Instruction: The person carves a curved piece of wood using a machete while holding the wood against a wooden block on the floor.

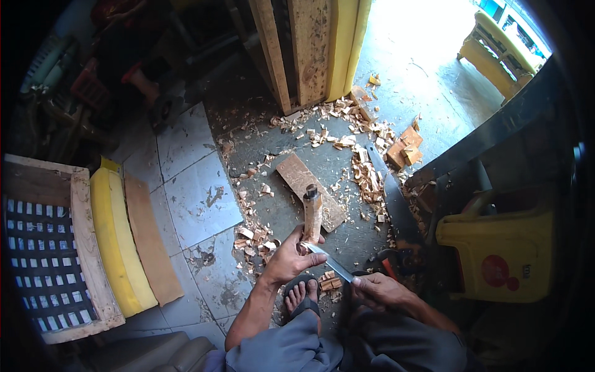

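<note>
My left hand (290, 258) is closed round the lower end of a short, pale, whittled wooden stick (314, 217) with a dark round upper end. Its thumb rests against the knife blade (333, 265). The bright blade slants from the base of the wood toward my right hand (383, 290), which is closed on the knife's other end; the grip is hidden in the fingers. Beyond the stick, a flat wooden board (291, 170) lies on the floor.
Wood shavings (367, 177) litter the concrete floor. A long dark blade (396, 201) lies at the right, near a yellow jerrycan (496, 257). Tall timber (310, 53) stands ahead. A wooden frame with black webbing (80, 248) and yellow foam (114, 235) are at the left.
</note>
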A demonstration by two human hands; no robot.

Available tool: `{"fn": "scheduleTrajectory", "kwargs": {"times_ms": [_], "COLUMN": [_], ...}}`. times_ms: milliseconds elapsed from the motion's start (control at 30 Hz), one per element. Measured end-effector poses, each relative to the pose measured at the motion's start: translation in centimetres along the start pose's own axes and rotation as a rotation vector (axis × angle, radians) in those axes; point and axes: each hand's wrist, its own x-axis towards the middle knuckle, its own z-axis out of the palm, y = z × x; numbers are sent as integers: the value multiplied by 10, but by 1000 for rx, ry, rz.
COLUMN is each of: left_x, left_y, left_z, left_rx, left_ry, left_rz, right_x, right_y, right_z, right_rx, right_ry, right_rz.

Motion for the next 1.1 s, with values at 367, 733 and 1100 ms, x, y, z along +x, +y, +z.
{"fn": "scheduleTrajectory", "kwargs": {"times_ms": [367,733,1100], "left_x": [-7,-6,-9], "left_y": [1,-10,8], "left_z": [-9,1,-13], "left_rx": [474,529,81], "left_ry": [-2,164,-46], "left_rz": [90,82,-3], "right_x": [-5,1,0], "right_y": [4,13,17], "right_z": [-3,17,-6], "right_rx": [268,-761,-38], "right_ry": [-137,573,-85], "right_rz": [147,-331,-55]}}
